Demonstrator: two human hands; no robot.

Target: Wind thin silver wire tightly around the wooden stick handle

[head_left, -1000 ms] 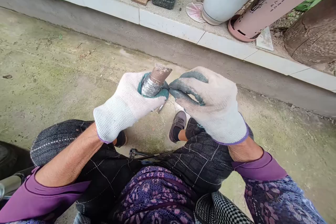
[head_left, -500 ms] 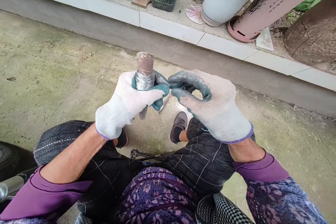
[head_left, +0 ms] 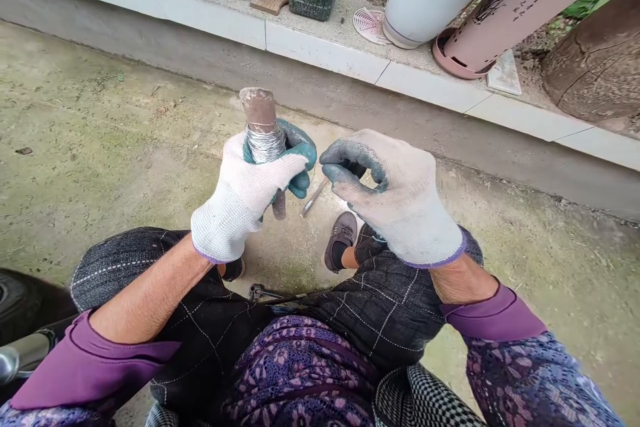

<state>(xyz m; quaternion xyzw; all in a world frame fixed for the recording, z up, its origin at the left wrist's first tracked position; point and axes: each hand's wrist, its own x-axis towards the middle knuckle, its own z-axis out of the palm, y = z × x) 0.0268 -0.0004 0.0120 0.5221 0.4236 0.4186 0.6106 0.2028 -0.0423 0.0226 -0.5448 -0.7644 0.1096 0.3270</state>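
Observation:
My left hand [head_left: 265, 170], in a white knitted glove with green coated fingers, is closed round a short brown stick [head_left: 260, 109]. Silvery wire [head_left: 266, 145] is wound in many turns about the stick, which stands upright, slightly tilted. To its right, my right hand [head_left: 387, 190] wears a matching glove; its thumb and forefinger are pinched together close to the left fingertips. The pinch seems to be on the thin loose end of the wire, though that end is hard to make out. A small gap separates the two hands.
A thin rod [head_left: 314, 199] shows on the concrete floor below the hands. A dark metal tool [head_left: 257, 292] lies between the feet. Ahead runs a low tiled ledge [head_left: 325, 53] with a white pot [head_left: 425, 0], a pink pot [head_left: 500, 27] and other planters.
My left hand has shifted slightly left with its wire-wound stick, which now leans more to the left. My right hand has moved a little left, and the fingertips of both hands have parted.

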